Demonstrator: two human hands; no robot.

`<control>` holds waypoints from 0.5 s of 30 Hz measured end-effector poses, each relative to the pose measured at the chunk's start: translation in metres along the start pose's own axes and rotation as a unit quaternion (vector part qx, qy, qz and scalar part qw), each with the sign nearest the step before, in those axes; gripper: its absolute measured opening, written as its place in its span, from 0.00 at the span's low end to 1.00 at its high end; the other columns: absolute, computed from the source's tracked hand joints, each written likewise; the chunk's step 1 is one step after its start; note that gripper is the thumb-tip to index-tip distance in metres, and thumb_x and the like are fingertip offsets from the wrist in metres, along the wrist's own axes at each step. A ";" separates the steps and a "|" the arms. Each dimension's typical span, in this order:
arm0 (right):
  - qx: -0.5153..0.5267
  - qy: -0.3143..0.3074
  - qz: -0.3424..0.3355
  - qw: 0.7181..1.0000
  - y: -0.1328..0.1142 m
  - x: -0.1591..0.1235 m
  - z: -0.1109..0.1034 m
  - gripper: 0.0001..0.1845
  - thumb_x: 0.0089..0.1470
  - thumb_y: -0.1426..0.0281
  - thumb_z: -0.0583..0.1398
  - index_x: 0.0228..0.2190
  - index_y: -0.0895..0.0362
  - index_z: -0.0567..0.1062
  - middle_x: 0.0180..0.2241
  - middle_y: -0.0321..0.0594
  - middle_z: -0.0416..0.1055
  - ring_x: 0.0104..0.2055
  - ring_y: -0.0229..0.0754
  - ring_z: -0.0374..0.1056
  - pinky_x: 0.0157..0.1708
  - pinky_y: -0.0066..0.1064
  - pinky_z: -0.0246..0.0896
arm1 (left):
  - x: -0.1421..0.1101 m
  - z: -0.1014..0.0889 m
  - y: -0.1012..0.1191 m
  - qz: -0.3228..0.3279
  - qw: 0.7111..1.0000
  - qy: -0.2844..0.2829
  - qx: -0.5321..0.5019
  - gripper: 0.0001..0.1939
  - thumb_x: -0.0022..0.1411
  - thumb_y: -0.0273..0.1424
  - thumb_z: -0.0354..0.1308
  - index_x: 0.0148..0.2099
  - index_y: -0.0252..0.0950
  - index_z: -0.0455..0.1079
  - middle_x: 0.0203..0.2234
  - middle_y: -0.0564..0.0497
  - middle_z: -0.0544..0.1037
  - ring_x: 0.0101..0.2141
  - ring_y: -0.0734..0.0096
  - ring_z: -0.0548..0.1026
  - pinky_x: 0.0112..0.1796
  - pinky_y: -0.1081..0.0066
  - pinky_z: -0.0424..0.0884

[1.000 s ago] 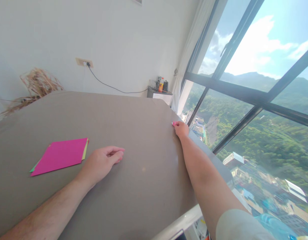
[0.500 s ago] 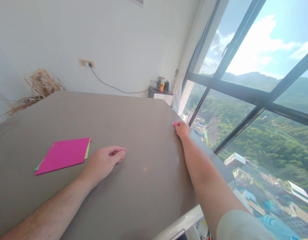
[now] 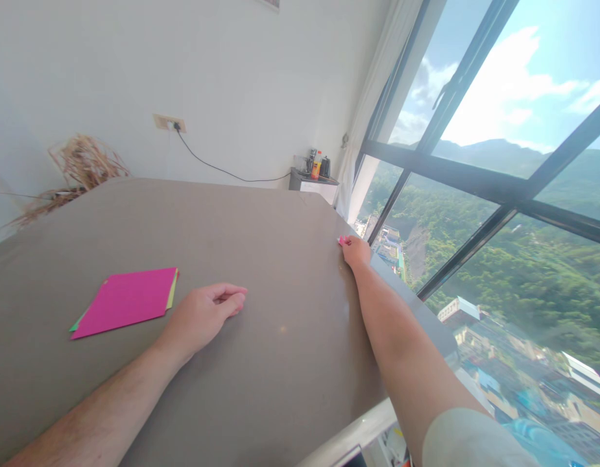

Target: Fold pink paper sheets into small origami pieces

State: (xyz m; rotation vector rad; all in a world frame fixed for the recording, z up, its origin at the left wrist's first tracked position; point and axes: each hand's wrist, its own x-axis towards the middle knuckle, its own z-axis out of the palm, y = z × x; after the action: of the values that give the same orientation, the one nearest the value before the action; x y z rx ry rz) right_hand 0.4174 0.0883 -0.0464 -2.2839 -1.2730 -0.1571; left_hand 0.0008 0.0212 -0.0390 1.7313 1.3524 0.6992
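My left hand [image 3: 205, 316] rests on the grey tabletop [image 3: 241, 240], its fingers curled in and the thumb close against them. Nothing shows in it. Just left of that hand lies a stack of coloured paper, with a magenta sheet [image 3: 127, 301] on top and green and yellow corners peeking out below. Stretched out to the table's far right edge, my right hand [image 3: 357, 250] pinches a small pink piece [image 3: 342, 240] with a whitish edge. Its kind is too small to tell, and the fingers partly cover it.
A large window [image 3: 504, 188] runs along the right side of the table. Beyond the far right corner, a low cabinet [image 3: 313, 185] carries an orange bottle [image 3: 316, 165] and a dark kettle [image 3: 325, 167]. Dried stalks [image 3: 88, 159] stand at the far left. A cord [image 3: 216, 170] hangs along the wall.
The view has shifted very slightly. Both hands keep their places and grips, and the paper stack lies as before.
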 end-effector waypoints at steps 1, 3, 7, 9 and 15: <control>0.001 -0.001 0.000 1.000 0.000 0.000 0.000 0.12 0.60 0.61 0.56 0.33 0.52 0.77 0.36 0.40 0.78 0.37 0.43 0.69 0.35 0.30 0.57 | 0.000 0.000 0.001 0.001 1.000 0.000 -0.001 0.20 0.58 0.46 0.59 0.48 0.41 0.77 0.38 0.50 0.84 0.42 0.59 0.81 0.47 0.64 0.74; 0.002 -0.002 0.000 1.000 0.000 0.000 0.000 0.13 0.61 0.60 0.55 0.34 0.52 0.77 0.37 0.40 0.78 0.38 0.43 0.69 0.35 0.30 0.58 | -0.001 0.000 0.002 0.001 1.000 0.000 -0.001 0.20 0.58 0.46 0.59 0.48 0.41 0.77 0.38 0.50 0.84 0.41 0.59 0.81 0.47 0.64 0.73; 0.003 -0.002 -0.001 1.000 0.000 -0.001 -0.001 0.16 0.61 0.57 0.54 0.34 0.52 0.77 0.36 0.41 0.78 0.37 0.44 0.69 0.35 0.30 0.58 | -0.001 0.000 0.003 0.001 1.000 0.002 0.004 0.21 0.58 0.47 0.58 0.48 0.41 0.77 0.37 0.50 0.84 0.41 0.59 0.81 0.47 0.64 0.73; 0.003 -0.001 -0.001 1.000 -0.001 -0.001 -0.001 0.16 0.62 0.57 0.54 0.34 0.52 0.77 0.36 0.41 0.78 0.37 0.44 0.70 0.35 0.30 0.58 | 0.000 0.001 0.003 0.002 1.000 0.001 0.003 0.21 0.58 0.47 0.58 0.48 0.40 0.77 0.37 0.50 0.84 0.41 0.59 0.81 0.47 0.63 0.73; 0.007 0.002 -0.003 1.000 -0.002 -0.002 -0.003 0.17 0.62 0.55 0.54 0.34 0.52 0.77 0.36 0.41 0.78 0.37 0.45 0.70 0.35 0.31 0.58 | 0.001 0.001 0.002 0.001 1.000 -0.001 -0.004 0.22 0.58 0.47 0.58 0.48 0.39 0.77 0.38 0.48 0.84 0.42 0.58 0.81 0.47 0.62 0.73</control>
State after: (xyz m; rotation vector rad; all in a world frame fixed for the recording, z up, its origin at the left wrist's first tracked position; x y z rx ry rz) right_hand 0.4147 0.0861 -0.0439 -2.2667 -1.2757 -0.1556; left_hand 0.0029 0.0220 -0.0383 1.7271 1.3454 0.7039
